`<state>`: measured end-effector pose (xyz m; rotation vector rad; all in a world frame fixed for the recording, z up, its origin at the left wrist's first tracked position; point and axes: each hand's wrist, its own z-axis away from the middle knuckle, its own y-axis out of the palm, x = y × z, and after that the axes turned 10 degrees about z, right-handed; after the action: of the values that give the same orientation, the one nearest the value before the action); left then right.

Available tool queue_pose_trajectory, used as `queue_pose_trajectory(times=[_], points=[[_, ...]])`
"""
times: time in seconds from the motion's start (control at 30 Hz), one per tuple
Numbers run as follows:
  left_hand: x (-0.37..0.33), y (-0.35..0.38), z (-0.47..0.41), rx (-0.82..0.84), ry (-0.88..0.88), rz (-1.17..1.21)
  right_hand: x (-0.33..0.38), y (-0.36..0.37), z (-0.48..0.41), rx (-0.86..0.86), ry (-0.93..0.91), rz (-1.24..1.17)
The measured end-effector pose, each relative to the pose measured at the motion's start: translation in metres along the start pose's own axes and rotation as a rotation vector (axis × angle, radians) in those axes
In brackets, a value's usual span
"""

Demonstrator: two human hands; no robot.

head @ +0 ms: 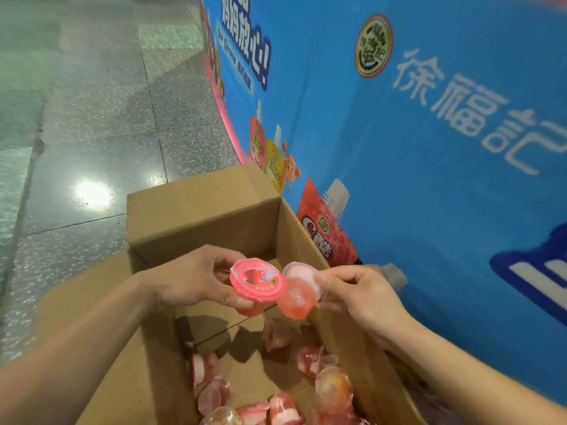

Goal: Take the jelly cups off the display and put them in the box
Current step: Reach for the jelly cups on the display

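An open cardboard box [196,219] stands on the floor below me, with several pink and orange jelly cups [333,389] lying on its bottom. Over the box, my left hand [190,277] grips a pink jelly cup [256,282] with its lid facing up. Right beside it, my right hand [365,297] pinches a second pink jelly cup [297,299], which is tilted on its side and touches the first one. The display's shelf of cups is out of view.
A blue printed display panel [414,148] rises directly to the right of the box. A grey speckled tile floor [92,118] spreads to the left and beyond. The box's left flap [92,302] lies folded outward under my left forearm.
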<state>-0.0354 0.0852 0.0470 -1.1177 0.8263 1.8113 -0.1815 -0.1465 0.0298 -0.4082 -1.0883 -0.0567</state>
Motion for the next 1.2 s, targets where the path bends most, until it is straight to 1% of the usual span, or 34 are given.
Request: queue_pose_trajectory(times=[0.13,0.2,0.37,0.53,0.6,0.8,1.03,1.2], points=[[-0.038,0.006,0.012,-0.110,0.045,-0.022,0.032,-0.012,0.024,-0.079,-0.076,0.084],[-0.062,0.015,0.024,-0.160,0.074,-0.021,0.051,-0.021,0.043,-0.088,-0.086,0.141],[-0.144,0.043,0.057,-0.254,0.150,0.032,0.117,-0.044,0.101,-0.101,-0.033,0.152],[-0.234,0.068,0.090,-0.260,0.177,0.047,0.198,-0.080,0.165,-0.140,0.038,0.091],[-0.270,0.077,0.102,-0.245,0.163,0.032,0.232,-0.098,0.192,-0.139,0.039,0.067],[-0.370,0.109,0.121,-0.112,0.101,-0.030,0.313,-0.158,0.260,-0.179,0.107,-0.030],[-0.464,0.157,0.109,0.001,0.134,-0.194,0.366,-0.236,0.309,-0.378,0.188,-0.187],[-0.491,0.179,0.087,0.040,0.145,-0.177,0.375,-0.288,0.309,-0.535,0.217,-0.320]])
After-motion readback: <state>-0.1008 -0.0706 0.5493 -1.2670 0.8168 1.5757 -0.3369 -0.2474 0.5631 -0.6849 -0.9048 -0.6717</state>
